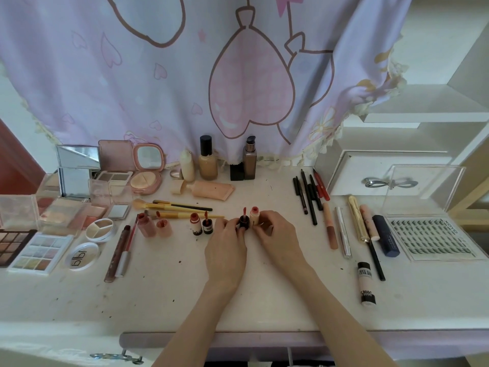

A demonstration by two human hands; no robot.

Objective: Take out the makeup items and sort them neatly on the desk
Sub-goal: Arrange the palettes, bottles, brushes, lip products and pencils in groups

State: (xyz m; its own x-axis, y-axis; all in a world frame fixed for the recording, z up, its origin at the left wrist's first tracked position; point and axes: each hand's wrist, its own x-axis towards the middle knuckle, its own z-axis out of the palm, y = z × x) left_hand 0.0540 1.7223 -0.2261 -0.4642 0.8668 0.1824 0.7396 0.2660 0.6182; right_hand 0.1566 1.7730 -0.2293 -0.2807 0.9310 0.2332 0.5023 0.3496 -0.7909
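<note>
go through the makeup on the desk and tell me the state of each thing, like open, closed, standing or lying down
left hand: grips dark lip bottle, upright, wand up.
right hand: grips pale lip bottle, upright, uncapped.
round pink compact: open, mirror up.
foundation bottle: upright, capped.
pump bottle: upright.
peach tube: lying, cap off.
lash tray: lying flat, clear lid up.
eyeshadow palette: open, flat.

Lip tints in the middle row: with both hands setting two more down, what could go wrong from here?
1. The left hand holds a dark tint and the right hand a pale tint, close together; they may knock each other over.
2. Small bottles stand just left of the left hand; a nudge could topple them.
</note>
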